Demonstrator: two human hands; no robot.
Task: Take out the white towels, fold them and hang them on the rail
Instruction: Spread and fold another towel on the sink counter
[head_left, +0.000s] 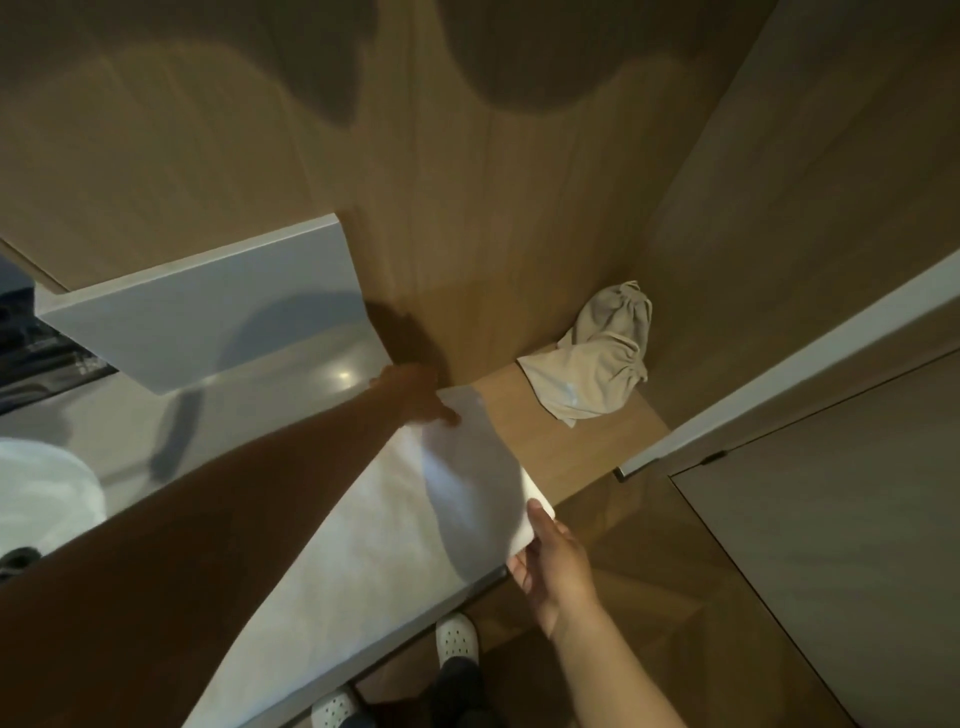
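Note:
A white towel (478, 467) lies flat across the right end of a glossy white counter (291, 395) and onto the wooden shelf beside it. My left hand (415, 397) reaches far forward and pinches the towel's far corner against the wooden wall. My right hand (553, 566) grips the towel's near right corner at the counter's front edge, thumb on top. The towel is stretched between the two hands. No rail is in view.
A beige drawstring bag (597, 358) lies on the wooden shelf (587, 452) in the corner. A grey panel (208, 312) juts out at the left above the counter. A white basin edge (47, 488) shows far left. My white shoes (457, 639) stand below on wooden flooring.

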